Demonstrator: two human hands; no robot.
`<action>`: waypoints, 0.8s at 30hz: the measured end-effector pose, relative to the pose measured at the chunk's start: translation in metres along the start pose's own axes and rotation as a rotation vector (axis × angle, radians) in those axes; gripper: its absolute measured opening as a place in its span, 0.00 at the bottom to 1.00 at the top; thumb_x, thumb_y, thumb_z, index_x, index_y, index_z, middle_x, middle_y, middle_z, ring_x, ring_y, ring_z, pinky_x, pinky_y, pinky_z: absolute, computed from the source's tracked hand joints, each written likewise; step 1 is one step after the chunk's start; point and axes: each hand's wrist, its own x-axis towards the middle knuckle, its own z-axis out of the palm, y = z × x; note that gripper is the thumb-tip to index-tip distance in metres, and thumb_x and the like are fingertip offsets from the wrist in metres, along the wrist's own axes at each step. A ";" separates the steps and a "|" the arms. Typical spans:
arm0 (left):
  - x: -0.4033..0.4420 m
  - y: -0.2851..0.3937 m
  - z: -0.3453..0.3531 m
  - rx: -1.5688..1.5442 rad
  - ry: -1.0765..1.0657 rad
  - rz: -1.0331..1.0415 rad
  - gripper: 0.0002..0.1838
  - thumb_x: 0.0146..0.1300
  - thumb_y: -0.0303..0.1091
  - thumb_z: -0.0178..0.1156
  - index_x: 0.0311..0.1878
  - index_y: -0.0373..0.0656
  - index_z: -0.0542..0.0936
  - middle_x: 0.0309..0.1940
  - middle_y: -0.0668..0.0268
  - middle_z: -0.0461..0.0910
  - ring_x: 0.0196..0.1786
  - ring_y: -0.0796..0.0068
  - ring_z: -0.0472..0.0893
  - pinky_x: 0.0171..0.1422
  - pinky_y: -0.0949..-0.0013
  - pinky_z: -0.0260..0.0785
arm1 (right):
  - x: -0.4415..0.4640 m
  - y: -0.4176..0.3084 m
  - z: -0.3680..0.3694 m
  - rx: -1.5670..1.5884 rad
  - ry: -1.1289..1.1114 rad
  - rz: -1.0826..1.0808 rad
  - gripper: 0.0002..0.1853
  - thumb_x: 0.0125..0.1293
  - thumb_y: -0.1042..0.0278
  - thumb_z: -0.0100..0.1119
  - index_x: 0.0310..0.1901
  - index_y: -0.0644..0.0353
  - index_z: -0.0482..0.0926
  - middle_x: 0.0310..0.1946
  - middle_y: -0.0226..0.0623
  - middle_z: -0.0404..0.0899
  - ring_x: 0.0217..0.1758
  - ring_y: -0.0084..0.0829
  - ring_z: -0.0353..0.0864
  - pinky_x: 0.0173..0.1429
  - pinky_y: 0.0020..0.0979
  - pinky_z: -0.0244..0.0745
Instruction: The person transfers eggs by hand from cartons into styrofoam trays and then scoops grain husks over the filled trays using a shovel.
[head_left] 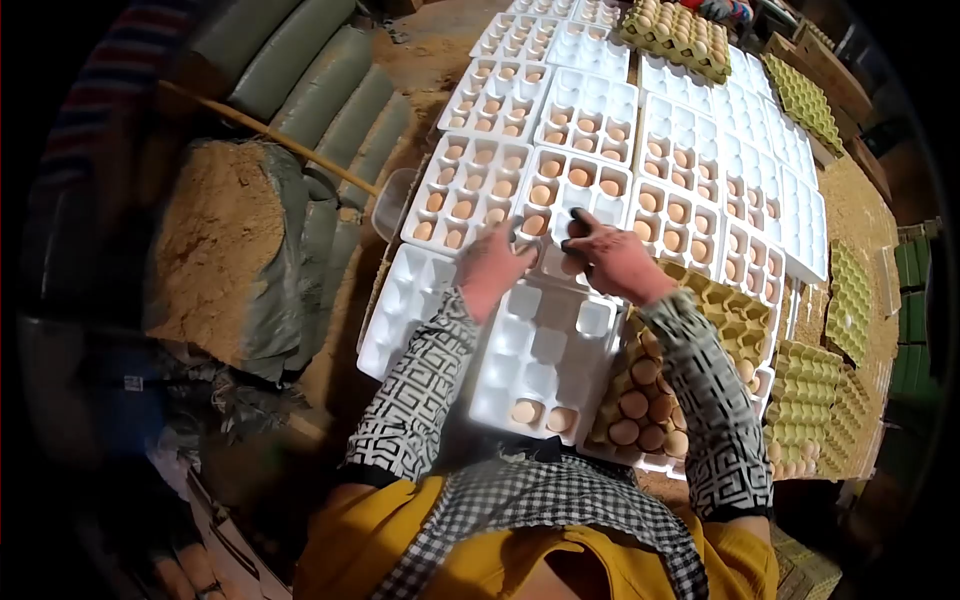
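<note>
White tray (pixel 551 263) holds eggs (pixel 579 177) beneath both hands (pixel 620 262).

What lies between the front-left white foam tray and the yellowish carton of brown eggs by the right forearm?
Head view: the black-and-white left sleeve, then another white foam tray holding two brown eggs.

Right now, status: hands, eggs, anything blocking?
Left hand, right hand over partly filled white tray; grip unclear. Nearer white tray: two eggs, near edge. Right sleeve hides part of yellow carton.
</note>
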 end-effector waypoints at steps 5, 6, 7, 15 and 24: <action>0.028 -0.012 -0.014 -1.303 -0.008 -0.312 0.16 0.66 0.28 0.57 0.55 0.37 0.79 0.57 0.63 0.78 0.52 0.72 0.80 0.54 0.70 0.76 | 0.033 0.008 0.019 0.202 0.060 0.071 0.22 0.58 0.68 0.61 0.57 0.49 0.80 0.64 0.37 0.74 0.41 0.39 0.84 0.48 0.34 0.80; 0.036 -0.016 -0.006 -1.361 0.001 -0.289 0.15 0.67 0.29 0.55 0.55 0.36 0.78 0.59 0.62 0.75 0.53 0.71 0.79 0.56 0.70 0.76 | 0.032 0.012 0.011 0.480 0.131 0.197 0.23 0.58 0.67 0.63 0.58 0.50 0.80 0.60 0.41 0.76 0.51 0.41 0.82 0.50 0.36 0.80; 0.045 -0.012 -0.002 -1.066 0.102 -0.044 0.16 0.68 0.30 0.55 0.56 0.34 0.77 0.56 0.63 0.76 0.53 0.72 0.79 0.57 0.71 0.75 | 0.034 0.009 0.004 0.625 0.217 0.368 0.23 0.58 0.70 0.63 0.57 0.52 0.80 0.55 0.42 0.79 0.50 0.39 0.83 0.48 0.34 0.79; 0.107 0.031 0.076 -0.154 0.013 0.481 0.23 0.58 0.35 0.62 0.58 0.40 0.76 0.58 0.53 0.77 0.62 0.52 0.74 0.68 0.56 0.65 | 0.044 0.083 0.063 0.205 0.539 0.294 0.24 0.57 0.68 0.63 0.58 0.56 0.78 0.59 0.51 0.74 0.64 0.49 0.71 0.67 0.43 0.68; 0.017 0.129 0.049 -0.366 -0.246 0.657 0.23 0.56 0.36 0.67 0.56 0.40 0.80 0.48 0.54 0.82 0.53 0.53 0.78 0.62 0.55 0.69 | -0.250 0.050 -0.091 -0.176 -0.064 1.265 0.37 0.63 0.30 0.54 0.63 0.53 0.76 0.48 0.46 0.85 0.52 0.43 0.84 0.55 0.40 0.77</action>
